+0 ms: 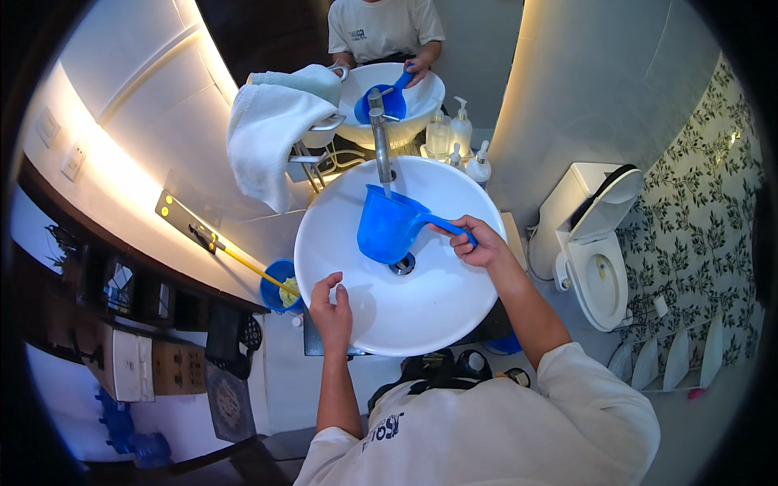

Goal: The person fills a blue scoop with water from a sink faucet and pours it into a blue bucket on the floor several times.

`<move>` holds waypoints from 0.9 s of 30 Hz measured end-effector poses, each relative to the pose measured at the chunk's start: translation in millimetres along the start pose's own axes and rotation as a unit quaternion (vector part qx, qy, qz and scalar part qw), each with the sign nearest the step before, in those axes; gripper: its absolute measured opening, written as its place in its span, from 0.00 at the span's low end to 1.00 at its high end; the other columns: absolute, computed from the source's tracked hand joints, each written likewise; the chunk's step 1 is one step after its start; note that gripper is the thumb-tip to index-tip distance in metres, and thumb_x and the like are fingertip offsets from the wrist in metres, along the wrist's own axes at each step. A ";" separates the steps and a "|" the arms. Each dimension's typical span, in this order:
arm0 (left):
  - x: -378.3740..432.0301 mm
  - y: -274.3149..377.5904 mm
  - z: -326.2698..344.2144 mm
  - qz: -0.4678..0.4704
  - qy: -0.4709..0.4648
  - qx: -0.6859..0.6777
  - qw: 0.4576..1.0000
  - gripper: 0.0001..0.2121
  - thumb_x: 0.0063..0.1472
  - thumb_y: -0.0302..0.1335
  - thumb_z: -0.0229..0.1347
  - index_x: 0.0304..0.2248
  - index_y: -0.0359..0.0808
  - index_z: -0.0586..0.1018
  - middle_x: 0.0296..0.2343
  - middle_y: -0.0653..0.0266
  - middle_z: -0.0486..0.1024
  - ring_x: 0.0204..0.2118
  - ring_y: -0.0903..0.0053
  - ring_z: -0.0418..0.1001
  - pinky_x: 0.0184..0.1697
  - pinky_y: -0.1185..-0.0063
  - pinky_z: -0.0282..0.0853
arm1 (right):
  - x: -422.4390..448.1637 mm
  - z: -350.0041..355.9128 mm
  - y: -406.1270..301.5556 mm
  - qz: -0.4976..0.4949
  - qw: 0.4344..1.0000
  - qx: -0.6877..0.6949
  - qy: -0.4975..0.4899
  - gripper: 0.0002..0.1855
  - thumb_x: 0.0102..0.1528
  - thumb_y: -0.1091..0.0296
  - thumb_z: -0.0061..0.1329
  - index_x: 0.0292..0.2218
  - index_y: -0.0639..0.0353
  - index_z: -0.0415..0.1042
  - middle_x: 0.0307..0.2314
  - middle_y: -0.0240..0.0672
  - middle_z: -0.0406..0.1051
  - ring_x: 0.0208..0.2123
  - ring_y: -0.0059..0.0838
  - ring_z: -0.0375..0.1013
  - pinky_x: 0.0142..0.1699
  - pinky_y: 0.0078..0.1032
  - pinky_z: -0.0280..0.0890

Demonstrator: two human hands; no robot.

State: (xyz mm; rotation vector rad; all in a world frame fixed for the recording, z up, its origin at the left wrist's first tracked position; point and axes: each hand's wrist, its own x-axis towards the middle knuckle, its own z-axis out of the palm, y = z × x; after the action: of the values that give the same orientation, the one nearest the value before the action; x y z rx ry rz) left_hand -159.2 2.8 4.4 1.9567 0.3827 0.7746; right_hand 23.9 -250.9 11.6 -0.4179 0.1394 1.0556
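Note:
My right hand (474, 241) is closed around the handle of a blue plastic dipper (391, 228). The dipper is over the round white washbasin (447, 310), its rim right under the spout of the metal faucet (381, 143). A stream of water seems to run from the spout into the dipper; the water level inside is hidden. Just below the dipper, the metal drain (402, 265) shows in the basin. My left hand (332, 310) is at the basin's left front edge, fingers bent and apart, holding nothing. Whether it touches the rim I cannot tell.
White towels (273, 130) hang on a metal rack left of the faucet. Pump bottles (478, 167) stand behind the basin, before a mirror. At left are a blue bucket (276, 297) with a cloth and a yellow pole (249, 264). A toilet (598, 279) stands at right, lid raised.

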 end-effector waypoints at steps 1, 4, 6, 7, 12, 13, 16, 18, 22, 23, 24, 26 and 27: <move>0.3 -1.1 -0.3 0.016 0.001 0.010 1.000 0.08 0.50 0.16 0.47 0.32 0.29 0.73 0.31 0.58 0.72 0.35 0.70 0.70 0.37 0.79 0.65 | 0.2 2.1 -0.2 0.011 1.000 -0.015 0.023 0.16 0.53 0.69 0.40 0.42 0.69 0.61 0.36 0.39 0.67 0.16 0.13 0.62 0.15 0.10 0.55; -0.2 -0.5 0.3 -0.001 -0.004 0.003 1.000 0.09 0.50 0.16 0.48 0.33 0.29 0.73 0.31 0.59 0.72 0.35 0.70 0.70 0.37 0.79 0.65 | 0.8 4.8 1.1 0.039 0.997 -0.043 0.045 0.12 0.52 0.68 0.41 0.37 0.67 0.63 0.28 0.36 0.68 0.11 0.14 0.59 0.11 0.11 0.51; 0.0 -2.0 0.8 -0.003 -0.001 -0.002 1.000 0.09 0.50 0.16 0.47 0.33 0.29 0.73 0.31 0.59 0.72 0.35 0.70 0.70 0.37 0.79 0.65 | 1.0 9.3 3.8 0.057 0.996 -0.056 0.043 0.10 0.52 0.67 0.42 0.34 0.66 0.64 0.23 0.35 0.68 0.09 0.14 0.57 0.10 0.12 0.50; 0.3 -2.5 0.2 -0.005 0.002 -0.007 1.000 0.09 0.50 0.16 0.47 0.33 0.29 0.73 0.31 0.59 0.72 0.35 0.71 0.70 0.37 0.80 0.65 | 0.0 13.4 5.7 0.031 0.991 -0.114 0.057 0.09 0.52 0.67 0.43 0.32 0.65 0.64 0.21 0.34 0.67 0.09 0.15 0.57 0.10 0.12 0.50; -0.3 7.6 -0.8 -0.025 -0.002 -0.028 0.999 0.09 0.51 0.17 0.47 0.33 0.29 0.73 0.30 0.60 0.72 0.35 0.72 0.71 0.35 0.80 0.65 | -9.2 47.2 19.1 -0.064 0.945 -0.296 0.124 0.08 0.50 0.68 0.46 0.27 0.62 0.63 0.18 0.33 0.65 0.08 0.16 0.56 0.11 0.13 0.50; -0.1 8.8 -0.9 -0.032 -0.003 -0.031 0.999 0.08 0.51 0.17 0.47 0.33 0.29 0.74 0.30 0.60 0.72 0.35 0.72 0.71 0.35 0.80 0.65 | -10.4 49.2 18.0 -0.067 0.944 -0.293 0.134 0.07 0.50 0.69 0.46 0.27 0.62 0.63 0.17 0.33 0.64 0.08 0.16 0.56 0.11 0.13 0.50; 0.5 -3.7 -0.9 0.017 0.004 -0.012 1.000 0.09 0.51 0.17 0.47 0.33 0.30 0.74 0.31 0.60 0.72 0.34 0.73 0.70 0.32 0.82 0.66 | -15.1 59.1 21.9 -0.065 0.939 -0.303 0.149 0.06 0.50 0.71 0.46 0.26 0.62 0.63 0.16 0.32 0.64 0.08 0.16 0.56 0.11 0.14 0.49; 0.5 -6.9 -1.5 0.028 0.007 -0.007 1.000 0.09 0.51 0.17 0.47 0.33 0.30 0.74 0.31 0.60 0.72 0.34 0.74 0.70 0.31 0.82 0.66 | -15.9 62.2 25.5 -0.061 0.934 -0.314 0.158 0.06 0.50 0.71 0.45 0.26 0.62 0.63 0.16 0.32 0.63 0.08 0.16 0.56 0.11 0.14 0.49; 0.3 2.7 -0.8 0.005 -0.002 -0.019 1.000 0.09 0.52 0.16 0.46 0.33 0.30 0.74 0.31 0.61 0.72 0.34 0.75 0.70 0.29 0.83 0.65 | -13.5 63.9 34.2 -0.077 0.924 -0.340 0.159 0.05 0.51 0.73 0.43 0.28 0.63 0.62 0.16 0.32 0.63 0.06 0.14 0.54 0.10 0.13 0.48; -0.4 2.6 -0.1 0.003 -0.004 -0.018 1.000 0.09 0.52 0.16 0.46 0.33 0.30 0.74 0.31 0.61 0.72 0.34 0.75 0.70 0.29 0.83 0.65 | -12.7 64.7 36.9 -0.075 0.917 -0.359 0.155 0.05 0.51 0.73 0.43 0.29 0.64 0.62 0.16 0.32 0.63 0.06 0.14 0.54 0.10 0.12 0.48; -0.7 2.8 -0.7 -0.003 -0.001 -0.024 1.000 0.09 0.52 0.16 0.46 0.33 0.30 0.74 0.31 0.61 0.72 0.34 0.75 0.70 0.29 0.83 0.65 | -11.6 66.5 40.2 -0.074 0.918 -0.358 0.155 0.05 0.51 0.73 0.43 0.29 0.64 0.62 0.16 0.32 0.63 0.06 0.14 0.54 0.10 0.12 0.48; -0.6 2.1 -1.6 -0.010 0.000 -0.028 1.000 0.09 0.52 0.17 0.46 0.33 0.30 0.74 0.31 0.61 0.72 0.34 0.75 0.70 0.29 0.83 0.65 | -9.9 68.8 46.1 -0.075 0.918 -0.358 0.153 0.05 0.51 0.72 0.43 0.28 0.63 0.62 0.16 0.32 0.63 0.06 0.14 0.54 0.10 0.12 0.48; -0.9 1.0 -1.8 0.000 0.001 -0.024 1.000 0.09 0.52 0.17 0.46 0.33 0.30 0.74 0.31 0.61 0.72 0.34 0.75 0.70 0.29 0.83 0.65 | -8.7 68.2 47.7 -0.073 0.919 -0.357 0.154 0.05 0.51 0.72 0.43 0.28 0.63 0.62 0.16 0.32 0.63 0.06 0.14 0.54 0.10 0.12 0.48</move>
State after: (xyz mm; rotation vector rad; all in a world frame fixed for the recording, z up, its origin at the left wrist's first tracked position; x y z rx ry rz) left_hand -161.2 3.0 5.6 1.9107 0.3623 0.7785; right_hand -27.7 -210.6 63.9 -1.2411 -0.0061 0.8606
